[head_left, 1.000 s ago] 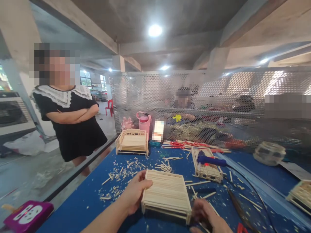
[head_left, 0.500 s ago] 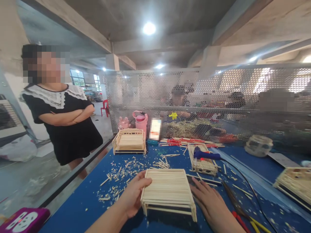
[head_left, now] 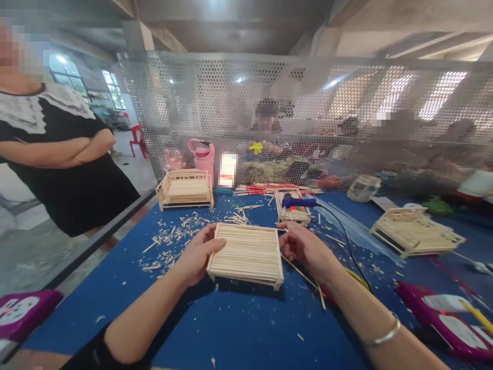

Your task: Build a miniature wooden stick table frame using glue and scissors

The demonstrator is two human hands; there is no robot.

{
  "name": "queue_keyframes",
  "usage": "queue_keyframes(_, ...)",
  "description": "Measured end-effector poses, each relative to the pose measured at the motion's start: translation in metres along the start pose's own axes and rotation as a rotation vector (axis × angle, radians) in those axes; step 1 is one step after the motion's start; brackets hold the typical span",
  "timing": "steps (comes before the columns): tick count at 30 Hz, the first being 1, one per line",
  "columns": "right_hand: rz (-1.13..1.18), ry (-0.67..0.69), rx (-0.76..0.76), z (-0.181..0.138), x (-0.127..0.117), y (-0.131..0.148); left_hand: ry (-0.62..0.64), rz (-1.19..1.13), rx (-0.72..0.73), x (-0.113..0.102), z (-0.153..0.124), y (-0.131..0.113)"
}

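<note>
My left hand (head_left: 198,254) grips the left side of a small bed-like model built of pale wooden sticks (head_left: 246,252), thumb on its slatted top. The model has short legs and is tilted a little over the blue table. At its far right corner, my right hand (head_left: 302,246) is closed, with what looks like a thin wooden stick (head_left: 283,229) between thumb and fingertips. Below that hand, loose sticks (head_left: 302,272) lie on the table; the right forearm partly hides pliers with yellow handles (head_left: 358,278).
A blue glue gun (head_left: 298,201) rests on another stick frame (head_left: 281,208), its cable trailing right. Finished-looking stick models stand at back left (head_left: 185,190) and right (head_left: 418,231). Scraps (head_left: 173,234) litter the blue table (head_left: 231,329). A perforated screen (head_left: 231,103) stands behind; a person (head_left: 69,149) stands left.
My right hand has lifted from the table to the model's far right corner and closed its fingers. The model has turned slightly, still in my left hand. The view has tilted down and shifted right.
</note>
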State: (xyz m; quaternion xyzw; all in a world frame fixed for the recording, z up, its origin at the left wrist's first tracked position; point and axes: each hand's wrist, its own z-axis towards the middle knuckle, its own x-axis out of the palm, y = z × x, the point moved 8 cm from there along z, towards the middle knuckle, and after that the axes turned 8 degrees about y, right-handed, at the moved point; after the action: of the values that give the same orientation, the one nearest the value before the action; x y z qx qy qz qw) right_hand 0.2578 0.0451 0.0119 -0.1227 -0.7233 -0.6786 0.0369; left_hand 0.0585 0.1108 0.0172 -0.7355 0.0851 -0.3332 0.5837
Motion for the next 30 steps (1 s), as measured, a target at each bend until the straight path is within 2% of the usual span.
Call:
queue_keyframes(9,0.139,0.062,-0.002,0.0,0.0,-0.017,-0.004,0.02,-0.091,0.008,0.0,0.008)
queue_keyframes(20,0.114,0.078,-0.032,0.0,-0.002,-0.018,-0.013,0.045,-0.092,0.007,-0.001,0.01)
queue_keyframes(25,-0.022,0.025,-0.012,-0.003,-0.007,-0.02,-0.123,0.01,-0.018,0.001,0.0,0.006)
queue_keyframes(30,-0.043,0.155,0.106,-0.007,0.006,-0.029,-0.25,-0.01,-0.027,-0.002,-0.022,0.012)
